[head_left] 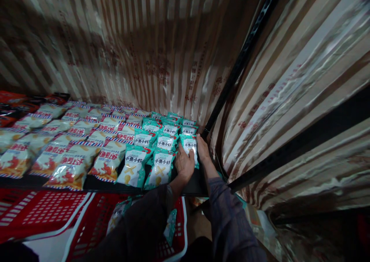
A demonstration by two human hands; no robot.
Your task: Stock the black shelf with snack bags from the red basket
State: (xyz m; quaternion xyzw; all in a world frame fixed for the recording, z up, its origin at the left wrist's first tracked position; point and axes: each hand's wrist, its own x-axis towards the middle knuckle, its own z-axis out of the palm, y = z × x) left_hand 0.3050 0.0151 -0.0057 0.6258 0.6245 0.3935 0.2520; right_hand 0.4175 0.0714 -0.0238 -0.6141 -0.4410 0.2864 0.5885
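Between my two hands stands a teal and white snack bag (190, 143) at the right end of the shelf. My left hand (185, 162) presses on its left side and lower front, thumb across the face. Along its right edge lies my right hand (203, 150), its fingers partly hidden behind the bag. Several matching teal snack bags (165, 141) form rows directly left and behind. Farther left are rows of cream and orange snack bags (71, 165) with striped edges.
Below the shelf edge (110, 185) sit red baskets (98, 212), one with teal bags inside. A black metal post (241, 67) slants up at the right, in front of striped plastic sheeting (162, 42). Dark orange-black bags (17, 108) lie far left.
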